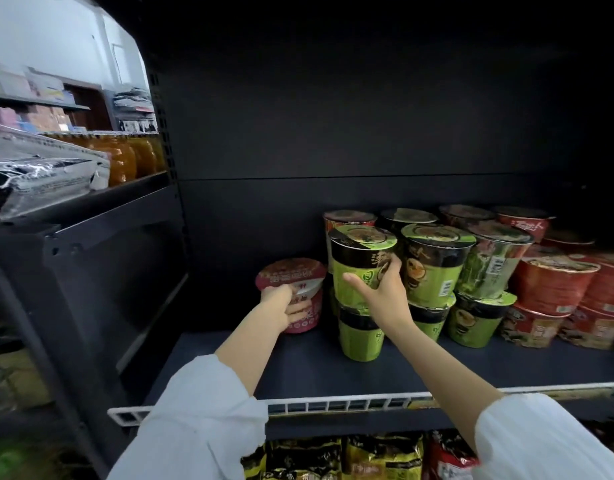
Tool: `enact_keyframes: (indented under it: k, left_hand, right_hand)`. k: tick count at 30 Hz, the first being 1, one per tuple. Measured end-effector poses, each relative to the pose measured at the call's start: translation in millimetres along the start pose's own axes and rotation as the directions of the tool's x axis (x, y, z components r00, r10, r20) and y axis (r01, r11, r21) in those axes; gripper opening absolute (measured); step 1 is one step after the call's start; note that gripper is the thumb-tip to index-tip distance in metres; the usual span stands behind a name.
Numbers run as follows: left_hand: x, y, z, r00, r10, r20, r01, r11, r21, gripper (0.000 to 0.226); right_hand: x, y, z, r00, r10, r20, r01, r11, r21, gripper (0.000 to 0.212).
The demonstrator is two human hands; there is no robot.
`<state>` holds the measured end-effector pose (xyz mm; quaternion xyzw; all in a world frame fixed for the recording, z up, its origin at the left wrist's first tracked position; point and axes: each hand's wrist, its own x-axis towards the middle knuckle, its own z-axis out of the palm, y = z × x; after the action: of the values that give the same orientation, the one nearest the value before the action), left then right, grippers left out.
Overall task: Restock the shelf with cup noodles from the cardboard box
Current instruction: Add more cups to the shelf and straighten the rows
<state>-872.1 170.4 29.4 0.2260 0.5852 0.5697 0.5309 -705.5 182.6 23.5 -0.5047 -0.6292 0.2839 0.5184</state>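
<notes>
My left hand (285,307) grips a pink-lidded noodle bowl (293,277) from its near side, on or just above the dark shelf (298,368), left of the green cups. My right hand (381,289) wraps around a green and black cup noodle (359,261) that sits on top of another green cup (361,337). More green cups (433,265) are stacked two high to the right. Red noodle bowls (551,282) fill the right end. The cardboard box is out of view.
A white wire rail (333,405) runs along the shelf's front edge. Packets of noodles (367,455) sit on the shelf below. To the left, a neighbouring rack holds orange drink bottles (125,157) and wrapped packs (46,181).
</notes>
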Motion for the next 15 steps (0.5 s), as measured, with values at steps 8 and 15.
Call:
enact_keyframes:
  k: [8,15]
  left_hand:
    - [0,-4,1,0.984,0.093,-0.151,-0.076,0.991,0.112,0.031]
    - [-4,0,-2,0.968,0.094,-0.235,-0.084,0.995,0.054,0.05]
  right_hand:
    - [-3,-1,-10,0.999,0.014,0.051,-0.013,1.0,-0.025,0.101]
    - [-1,-2,-20,0.992,0.033,0.119,-0.026,0.998,-0.053,0.105]
